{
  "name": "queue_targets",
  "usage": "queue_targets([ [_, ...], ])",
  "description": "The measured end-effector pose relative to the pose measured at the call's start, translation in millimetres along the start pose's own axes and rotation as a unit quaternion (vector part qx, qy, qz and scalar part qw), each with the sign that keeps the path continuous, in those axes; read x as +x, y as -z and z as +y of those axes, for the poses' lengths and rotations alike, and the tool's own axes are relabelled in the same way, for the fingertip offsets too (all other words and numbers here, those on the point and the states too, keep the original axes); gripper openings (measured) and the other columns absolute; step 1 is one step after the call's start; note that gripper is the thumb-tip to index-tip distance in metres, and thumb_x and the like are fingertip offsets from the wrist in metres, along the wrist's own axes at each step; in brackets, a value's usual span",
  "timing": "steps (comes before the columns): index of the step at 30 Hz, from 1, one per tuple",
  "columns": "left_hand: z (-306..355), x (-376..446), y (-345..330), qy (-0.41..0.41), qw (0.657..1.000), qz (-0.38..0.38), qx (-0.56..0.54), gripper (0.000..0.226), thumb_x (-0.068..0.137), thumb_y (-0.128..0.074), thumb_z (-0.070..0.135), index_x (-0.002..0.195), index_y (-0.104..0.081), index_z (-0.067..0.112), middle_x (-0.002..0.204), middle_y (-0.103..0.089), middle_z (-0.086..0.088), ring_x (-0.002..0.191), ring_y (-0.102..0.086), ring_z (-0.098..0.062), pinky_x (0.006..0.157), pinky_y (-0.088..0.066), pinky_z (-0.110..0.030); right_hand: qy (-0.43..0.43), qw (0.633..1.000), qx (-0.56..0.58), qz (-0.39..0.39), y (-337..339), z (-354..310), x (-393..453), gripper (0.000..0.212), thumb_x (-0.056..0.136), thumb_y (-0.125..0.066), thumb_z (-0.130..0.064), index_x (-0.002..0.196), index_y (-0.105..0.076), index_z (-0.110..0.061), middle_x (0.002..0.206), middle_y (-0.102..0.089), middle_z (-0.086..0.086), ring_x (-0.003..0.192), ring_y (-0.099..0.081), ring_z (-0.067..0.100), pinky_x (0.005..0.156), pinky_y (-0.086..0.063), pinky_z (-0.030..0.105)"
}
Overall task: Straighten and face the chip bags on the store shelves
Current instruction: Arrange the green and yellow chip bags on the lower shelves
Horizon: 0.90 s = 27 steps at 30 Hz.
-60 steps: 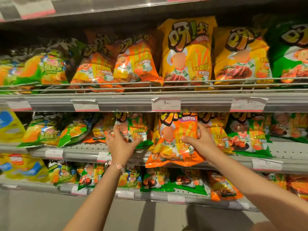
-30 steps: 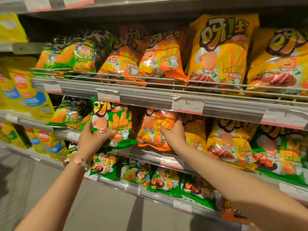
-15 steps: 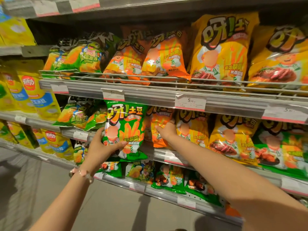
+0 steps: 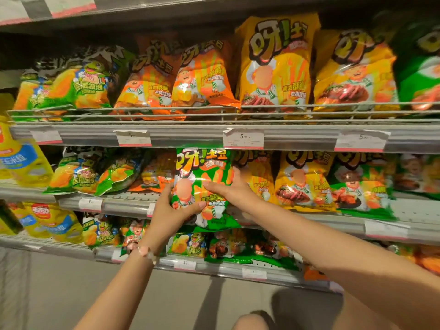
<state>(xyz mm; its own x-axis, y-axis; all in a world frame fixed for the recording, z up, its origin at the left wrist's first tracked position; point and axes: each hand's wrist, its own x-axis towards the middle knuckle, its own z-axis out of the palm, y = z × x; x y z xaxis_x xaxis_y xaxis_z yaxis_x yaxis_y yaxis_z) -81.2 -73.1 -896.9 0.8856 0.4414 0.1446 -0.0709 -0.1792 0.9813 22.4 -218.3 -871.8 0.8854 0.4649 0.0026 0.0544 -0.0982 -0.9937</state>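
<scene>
We hold the green chip bag upright, front toward us, long axis vertical, at the middle shelf's front edge. Our left hand grips its lower left side, thumb across the front; our right hand clasps its right edge, fingers curled. Orange bags crowd left, yellow bags right.

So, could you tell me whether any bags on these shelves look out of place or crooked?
Yes. On the middle shelf, the green bags left of the green bag held by both hands lie tilted and slumped. On the top shelf, two orange bags lean sideways against each other rather than facing front.
</scene>
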Motion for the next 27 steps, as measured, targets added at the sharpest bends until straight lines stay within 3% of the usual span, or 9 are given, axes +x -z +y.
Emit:
queue_targets([
  [3, 4.9, 2.5, -15.2, 0.02, 0.999, -0.027, 0.025, 0.071, 0.052, -0.087, 0.039, 0.113, -0.05, 0.038, 0.106, -0.06, 0.017, 0.089, -0.062, -0.001, 0.066, -0.053, -0.021, -0.008, 1.0, -0.024, 0.013, 24.9, 2.0, -4.2, 0.083, 0.069, -0.083, -0.03, 0.137, -0.036, -0.017, 0.126, -0.059, 0.002, 0.117, -0.055, 0.02, 0.104, -0.043, 0.043],
  [8, 19.2, 21.0, -51.1, 0.042, 0.994, -0.104, 0.013, 0.066, 0.053, -0.082, 0.045, 0.111, -0.057, 0.028, 0.097, -0.067, -0.001, 0.071, -0.067, 0.0, 0.053, -0.048, -0.012, -0.011, 0.999, 0.012, 0.052, 79.0, 3.1, -18.2, 0.053, 0.076, -0.077, -0.017, 0.122, -0.053, -0.011, 0.114, -0.066, 0.006, 0.106, -0.063, 0.02, 0.096, -0.049, 0.037],
  [11, 26.6, 34.5, -85.4, 0.026, 0.99, -0.138, 0.011, 0.057, 0.061, -0.078, 0.052, 0.109, -0.058, 0.028, 0.103, -0.063, 0.003, 0.086, -0.064, -0.004, 0.065, -0.047, -0.016, -0.009, 0.996, 0.019, 0.081, 118.0, 6.6, -32.0, 0.032, 0.077, -0.077, -0.018, 0.102, -0.059, -0.026, 0.092, -0.069, -0.012, 0.08, -0.065, -0.004, 0.066, -0.048, 0.008],
  [13, 32.2, 37.6, -112.3, 0.002, 0.983, -0.183, -0.008, 0.05, 0.062, -0.081, 0.047, 0.104, -0.058, 0.031, 0.099, -0.065, 0.007, 0.085, -0.065, -0.004, 0.065, -0.048, -0.014, -0.011, 0.993, 0.022, 0.111, 146.1, 10.2, -42.5, 0.029, 0.075, -0.078, -0.021, 0.094, -0.057, -0.031, 0.082, -0.067, -0.02, 0.067, -0.061, -0.013, 0.051, -0.042, 0.002],
  [19, 39.9, 30.5, -195.5, -0.072, 0.957, -0.281, -0.015, 0.041, 0.075, -0.074, 0.003, 0.108, -0.057, 0.021, 0.08, -0.066, 0.014, 0.066, -0.059, 0.008, 0.061, -0.046, -0.007, -0.035, 0.977, 0.029, 0.208, 227.3, 12.8, -83.0, 0.05, 0.072, -0.08, -0.022, 0.117, -0.058, -0.016, 0.107, -0.07, 0.002, 0.096, -0.067, 0.017, 0.084, -0.052, 0.03],
  [22, 54.6, 22.6, -230.2, -0.071, 0.933, -0.353, -0.015, 0.057, 0.075, -0.072, -0.006, 0.125, -0.048, 0.008, 0.097, -0.057, 0.001, 0.081, -0.059, -0.003, 0.071, -0.047, -0.009, -0.047, 0.974, 0.038, 0.219, 272.3, 13.8, -104.6, 0.034, 0.076, -0.076, -0.02, 0.108, -0.063, -0.017, 0.099, -0.073, 0.0, 0.085, -0.07, 0.012, 0.072, -0.053, 0.025],
  [23, 57.9, 21.8, -240.7, -0.1, 0.923, -0.37, 0.014, 0.065, 0.072, -0.076, -0.002, 0.127, -0.045, 0.01, 0.106, -0.055, 0.002, 0.09, -0.058, 0.002, 0.077, -0.046, -0.008, -0.049, 0.972, 0.036, 0.229, 287.7, 14.4, -112.3, 0.034, 0.077, -0.075, -0.02, 0.108, -0.063, -0.017, 0.099, -0.072, -0.001, 0.082, -0.07, 0.01, 0.067, -0.052, 0.021],
  [25, 57.4, 21.7, -264.6, -0.207, 0.878, -0.392, 0.183, 0.094, 0.061, -0.088, 0.032, 0.139, -0.037, 0.018, 0.135, -0.045, 0.001, 0.122, -0.043, 0.002, 0.101, -0.036, -0.014, -0.048, 0.962, 0.029, 0.266, 319.7, 17.7, -126.4, 0.039, 0.076, -0.076, -0.019, 0.112, -0.061, -0.016, 0.101, -0.072, 0.0, 0.084, -0.07, 0.011, 0.068, -0.053, 0.021],
  [27, 44.5, 20.0, -291.7, -0.305, 0.781, -0.364, 0.406, 0.125, 0.05, -0.077, 0.069, 0.151, -0.015, 0.028, 0.157, -0.016, 0.0, 0.145, -0.01, -0.018, 0.117, -0.012, -0.048, -0.041, 0.953, 0.02, 0.299, 350.8, 25.2, -136.7, 0.042, 0.076, -0.076, -0.018, 0.115, -0.06, -0.013, 0.103, -0.071, 0.003, 0.091, -0.068, 0.016, 0.08, -0.054, 0.029],
])
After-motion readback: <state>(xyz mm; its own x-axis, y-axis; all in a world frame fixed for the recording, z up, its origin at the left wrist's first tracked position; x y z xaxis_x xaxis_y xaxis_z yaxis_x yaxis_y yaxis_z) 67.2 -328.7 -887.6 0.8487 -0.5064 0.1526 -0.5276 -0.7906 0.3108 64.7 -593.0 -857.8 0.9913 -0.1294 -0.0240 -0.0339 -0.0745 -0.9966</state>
